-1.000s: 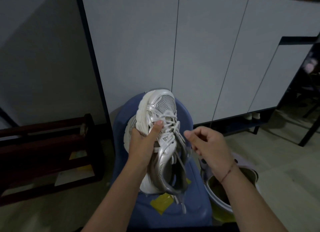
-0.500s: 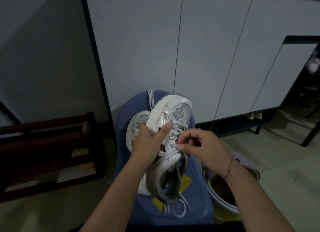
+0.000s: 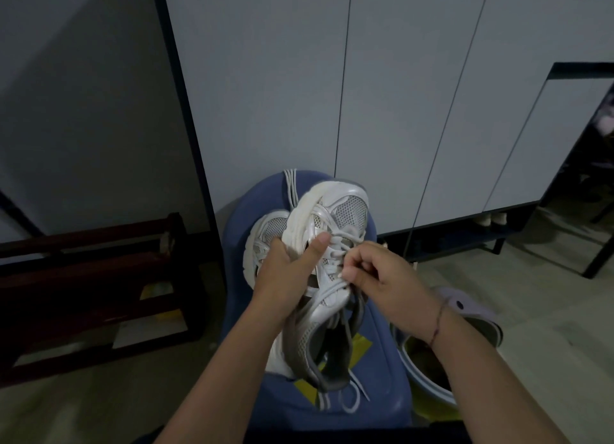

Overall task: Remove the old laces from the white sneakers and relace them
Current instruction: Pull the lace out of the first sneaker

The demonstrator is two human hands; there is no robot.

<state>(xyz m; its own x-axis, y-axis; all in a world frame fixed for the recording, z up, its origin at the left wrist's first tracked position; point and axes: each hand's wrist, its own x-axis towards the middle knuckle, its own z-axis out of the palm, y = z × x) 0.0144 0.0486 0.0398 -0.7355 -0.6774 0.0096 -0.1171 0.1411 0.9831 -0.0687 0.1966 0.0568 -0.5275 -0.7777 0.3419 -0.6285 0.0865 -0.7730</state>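
Observation:
A white and silver sneaker (image 3: 345, 211) is held up over a blue chair (image 3: 375, 370), toe pointing away. My left hand (image 3: 285, 274) grips its left side, thumb across the upper laces. My right hand (image 3: 382, 274) pinches the white lace (image 3: 335, 254) at the eyelets near the tongue. Loose lace ends (image 3: 352, 400) dangle below the heel. A second white sneaker (image 3: 265, 231) lies on the chair under the first. Spare white laces (image 3: 290, 184) hang over the chair's back.
White cabinet doors (image 3: 332, 95) rise right behind the chair. A dark wooden rack (image 3: 83, 294) stands on the left. A pale bin (image 3: 418, 374) and a lilac clog (image 3: 465, 307) sit on the floor at right. Yellow tape (image 3: 360, 344) marks the seat.
The sneaker has tilted to the right. My right hand, apart from it a second ago, came in and took hold of the lace at the eyelets.

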